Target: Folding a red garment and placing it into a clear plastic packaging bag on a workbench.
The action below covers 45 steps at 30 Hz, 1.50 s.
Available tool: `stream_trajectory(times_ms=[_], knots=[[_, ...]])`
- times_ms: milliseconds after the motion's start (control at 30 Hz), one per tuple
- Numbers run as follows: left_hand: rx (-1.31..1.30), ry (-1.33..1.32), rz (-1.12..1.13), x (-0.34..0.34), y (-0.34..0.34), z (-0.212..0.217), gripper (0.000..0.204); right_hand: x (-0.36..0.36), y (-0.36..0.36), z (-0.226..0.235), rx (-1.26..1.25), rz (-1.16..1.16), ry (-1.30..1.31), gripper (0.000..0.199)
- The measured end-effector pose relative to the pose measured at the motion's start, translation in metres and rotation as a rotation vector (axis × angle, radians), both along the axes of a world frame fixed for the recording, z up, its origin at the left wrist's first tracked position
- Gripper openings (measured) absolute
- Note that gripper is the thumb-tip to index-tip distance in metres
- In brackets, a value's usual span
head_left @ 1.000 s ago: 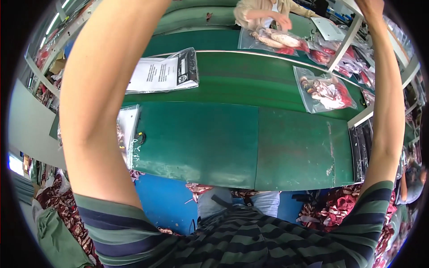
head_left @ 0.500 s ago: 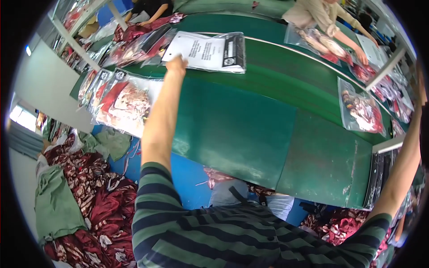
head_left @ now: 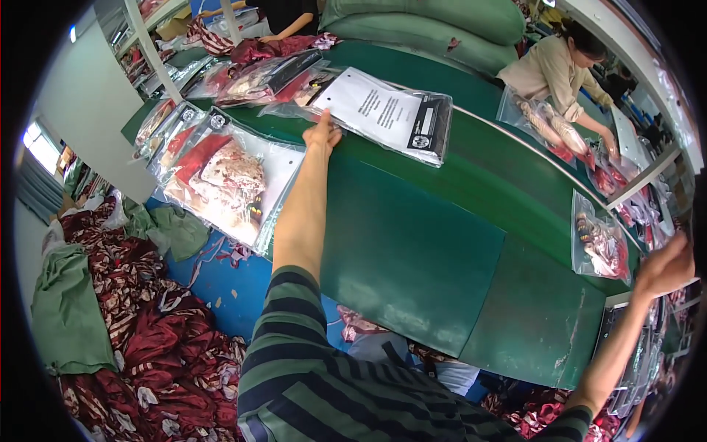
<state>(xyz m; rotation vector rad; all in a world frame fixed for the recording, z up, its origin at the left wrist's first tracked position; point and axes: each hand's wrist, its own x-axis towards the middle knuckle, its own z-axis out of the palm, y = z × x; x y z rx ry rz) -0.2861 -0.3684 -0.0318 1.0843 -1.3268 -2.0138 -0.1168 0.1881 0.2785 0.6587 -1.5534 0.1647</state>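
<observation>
My left hand (head_left: 322,135) reaches forward across the green table, closed at the near left edge of a clear plastic bag (head_left: 394,118) with a white printed sheet and a dark strip inside. This bag appears to lie on others. Left of my forearm rests another clear bag (head_left: 221,173), packed with a red and cream patterned garment and a white sheet. My right hand (head_left: 665,267) is raised at the far right beside stacked clear packages. Its fingers look curled; whatever is in them, if anything, cannot be made out.
The green table (head_left: 412,243) spans the middle. A bagged garment (head_left: 600,239) lies near its right end, beside a white frame post (head_left: 644,180). Across the table a person (head_left: 549,77) handles bagged garments. Heaped dark red fabric (head_left: 169,346) covers the floor at left.
My view has shifted, so the table sits lower and further right. My right hand has come into sight at the right edge. My left hand stays at the sheet-filled bag, now at its near corner.
</observation>
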Motion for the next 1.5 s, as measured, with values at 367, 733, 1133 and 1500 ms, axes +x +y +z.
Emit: stream_trajectory(times_ms=[367, 733, 1133, 1500], knots=[[0.366, 0.582, -0.495, 0.097, 0.292, 0.053, 0.018, -0.009, -0.056, -0.231, -1.186, 0.844, -1.943, 0.085], [-0.184, 0.596, -1.575, 0.27, 0.27, 0.083, 0.021, -0.013, 0.064, -0.275, -1.285, 0.974, -1.932, 0.048], [-1.573, -0.049, -0.254, 0.026, 0.067, -0.025, 0.079, 0.064, 0.189, -0.307, -0.986, -0.129, -1.518, 0.042], [-1.913, -0.668, -0.337, -0.092, 0.017, -0.026, 0.046, 0.06, 0.164, -0.324, -0.77, -0.369, -1.24, 0.027]])
